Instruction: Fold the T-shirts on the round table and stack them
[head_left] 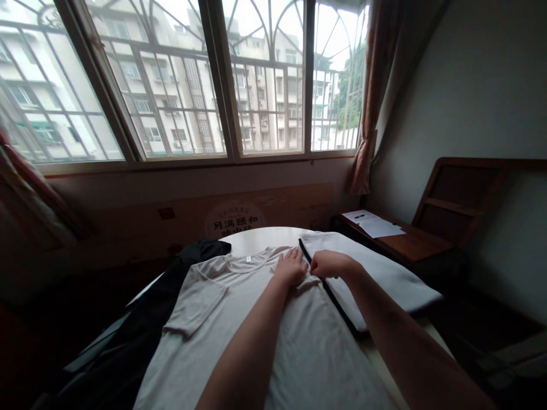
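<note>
A light grey T-shirt [252, 319] lies spread on the round white table [256, 238], its collar toward the window and its left-side sleeve laid outward. My left hand [293, 267] rests on the shirt near the right-hand shoulder, fingers stretched out and flat. Just right of it, my right hand [331, 265] is closed at the shirt's right-hand edge, with a bit of the fabric bunched beneath it. That sleeve is mostly hidden by my hands. Under my right forearm lies a folded white cloth item [380, 279] with a black edge.
Dark clothing [171, 290] is heaped along the table's left side. At the right stands a wooden bedside cabinet [427, 245] with papers [376, 225] on it, next to a wooden headboard [461, 193]. A printed cardboard box [282, 208] sits below the barred window [269, 85].
</note>
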`<state>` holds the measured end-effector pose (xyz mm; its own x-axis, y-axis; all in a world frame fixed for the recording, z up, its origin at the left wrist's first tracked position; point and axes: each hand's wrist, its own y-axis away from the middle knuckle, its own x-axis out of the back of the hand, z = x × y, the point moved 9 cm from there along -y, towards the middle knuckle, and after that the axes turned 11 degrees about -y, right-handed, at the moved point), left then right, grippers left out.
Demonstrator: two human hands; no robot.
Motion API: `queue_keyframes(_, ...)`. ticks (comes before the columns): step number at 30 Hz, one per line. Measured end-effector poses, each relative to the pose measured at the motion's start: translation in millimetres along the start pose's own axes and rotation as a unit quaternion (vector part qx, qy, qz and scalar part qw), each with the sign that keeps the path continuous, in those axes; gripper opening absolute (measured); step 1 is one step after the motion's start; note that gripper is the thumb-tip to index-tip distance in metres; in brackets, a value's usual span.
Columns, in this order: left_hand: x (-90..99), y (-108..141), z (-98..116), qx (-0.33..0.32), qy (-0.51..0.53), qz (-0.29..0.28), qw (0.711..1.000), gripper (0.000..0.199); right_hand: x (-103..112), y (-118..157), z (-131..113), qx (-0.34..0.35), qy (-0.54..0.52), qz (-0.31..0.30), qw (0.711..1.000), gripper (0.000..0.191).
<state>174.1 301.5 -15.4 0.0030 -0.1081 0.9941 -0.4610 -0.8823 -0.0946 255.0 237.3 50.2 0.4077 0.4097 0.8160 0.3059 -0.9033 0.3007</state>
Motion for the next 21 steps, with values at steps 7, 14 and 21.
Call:
queue_keyframes(7, 2.9, 1.5, -0.2, -0.006, -0.006, -0.015, 1.000, 0.064, -32.1, 1.7, -7.1, 0.009, -0.025, -0.138, 0.990, 0.051)
queue_keyframes(14, 1.3, 0.2, -0.7, 0.001, -0.005, -0.026, 1.000, 0.067, -29.8, 0.8, -1.5, 0.034, -0.046, -0.167, 0.984, 0.043)
queue_keyframes(21, -0.9, 2.1, 2.1, -0.001, -0.015, -0.043, 0.999, 0.082, -11.9, 2.9, 10.3, 0.015, -0.064, -0.124, 0.990, 0.017)
